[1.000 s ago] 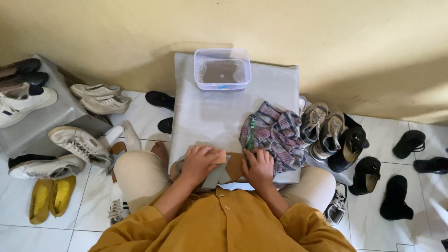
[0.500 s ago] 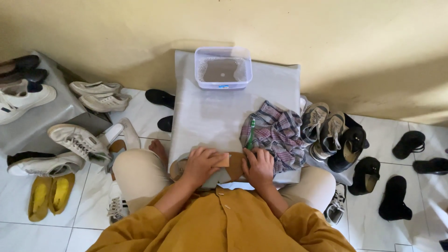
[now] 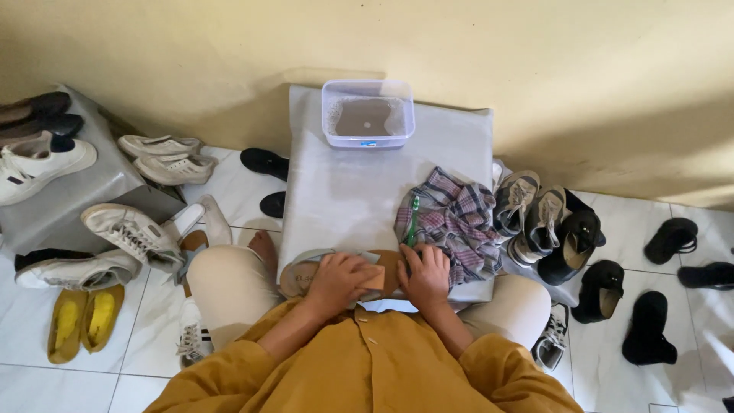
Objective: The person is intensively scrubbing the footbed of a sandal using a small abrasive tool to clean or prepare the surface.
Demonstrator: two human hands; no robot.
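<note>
Head view: both hands press on the sandal.

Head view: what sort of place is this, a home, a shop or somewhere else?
Probably a corner of a home set up for cleaning shoes, though a small repair spot is possible. A tiled floor meets a plain yellow wall, many shoes lie about, and a low grey table holds a water tub.

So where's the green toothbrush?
In the head view, the green toothbrush lies on the checked cloth, right of centre on the grey mat, just above the person's right hand.
</note>
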